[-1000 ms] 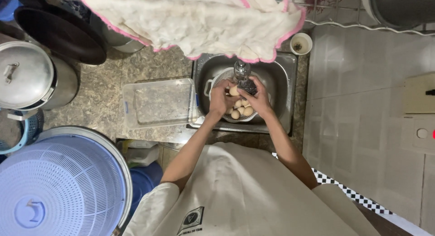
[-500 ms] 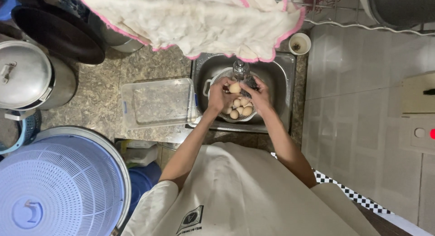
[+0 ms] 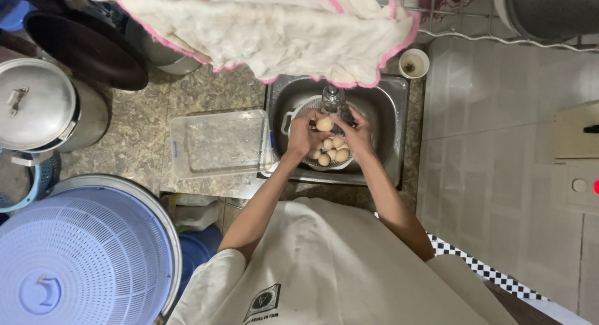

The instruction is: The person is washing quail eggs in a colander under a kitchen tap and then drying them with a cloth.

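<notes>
Together, both hands work over a small steel sink. The left hand curls its fingers around a pale round egg, holding it up just below the metal tap. The right hand reaches in from the other side, fingers bent toward the same egg; whether it grips the egg or only touches it cannot be told from this view. Beneath the hands sits a white slotted plastic colander with a side handle, and in it lies a heap of beige eggs, touching one another.

The colander rests inside the stainless steel sink basin, which is set into a speckled brown stone tabletop. Just beside the sink, to the person's left, lies a clear rectangular plastic container. Above the sink hangs a white towel with pink edging, near a small white cup. Farther left stand a lidded steel pot and a dark round pan, and close to the person is a large pale blue perforated basket.
</notes>
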